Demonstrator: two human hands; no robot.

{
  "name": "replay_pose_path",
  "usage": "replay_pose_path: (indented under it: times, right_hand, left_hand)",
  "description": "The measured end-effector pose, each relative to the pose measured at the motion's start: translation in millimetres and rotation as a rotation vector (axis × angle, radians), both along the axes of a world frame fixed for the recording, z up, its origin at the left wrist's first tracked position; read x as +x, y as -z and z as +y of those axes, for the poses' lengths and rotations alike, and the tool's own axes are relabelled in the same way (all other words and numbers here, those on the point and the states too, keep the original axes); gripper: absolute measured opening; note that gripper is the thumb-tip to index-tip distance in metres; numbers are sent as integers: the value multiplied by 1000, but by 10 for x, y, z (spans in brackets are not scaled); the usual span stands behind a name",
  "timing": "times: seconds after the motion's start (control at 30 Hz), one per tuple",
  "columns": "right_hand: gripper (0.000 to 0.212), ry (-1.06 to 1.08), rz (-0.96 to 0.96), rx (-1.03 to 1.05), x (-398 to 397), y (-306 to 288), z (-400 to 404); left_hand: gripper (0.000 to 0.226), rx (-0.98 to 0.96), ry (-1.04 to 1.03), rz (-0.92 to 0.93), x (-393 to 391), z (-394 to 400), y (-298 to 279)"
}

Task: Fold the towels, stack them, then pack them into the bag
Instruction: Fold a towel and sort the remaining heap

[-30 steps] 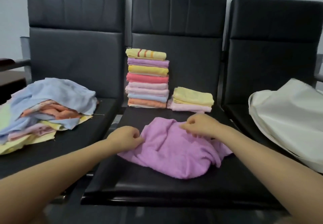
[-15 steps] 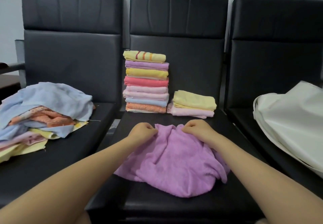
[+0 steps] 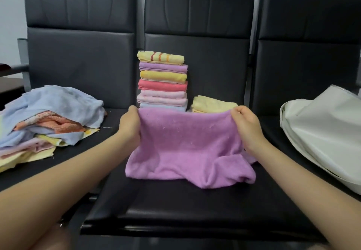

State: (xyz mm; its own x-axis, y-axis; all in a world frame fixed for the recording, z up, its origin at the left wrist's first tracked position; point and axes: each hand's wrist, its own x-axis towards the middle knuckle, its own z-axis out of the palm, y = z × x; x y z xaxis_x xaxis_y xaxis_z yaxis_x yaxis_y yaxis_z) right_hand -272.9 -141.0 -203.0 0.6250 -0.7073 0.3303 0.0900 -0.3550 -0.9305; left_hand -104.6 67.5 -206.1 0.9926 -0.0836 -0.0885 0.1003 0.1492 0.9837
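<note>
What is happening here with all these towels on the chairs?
A person is folding towels on a row of black chairs. The left hand and the right hand each grip a top corner of a purple towel, lifted over the middle seat with its lower edge on it. Behind it stand a tall folded stack and a short one. Unfolded towels lie on the left seat, a white bag on the right.
</note>
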Motion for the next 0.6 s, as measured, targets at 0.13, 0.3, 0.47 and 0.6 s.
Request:
replay_pose_path:
  times: [0.13,0.3,0.47,0.6]
  right_hand:
    - [14,-417,546,-339,-173,227,211]
    - [42,-617,810,-491,-262,254,388]
    - [18,-350,656,-575,-146,311,191]
    - [29,-375,844,-656,-41,342,95]
  left_hand:
    - [31,479,313,-279,-75,244,278]
    - [39,1341,737,-645,-156,416,570]
    - [25,1244,523,-665,-98,360,582]
    - [28,1199,552,-650,46,248,620]
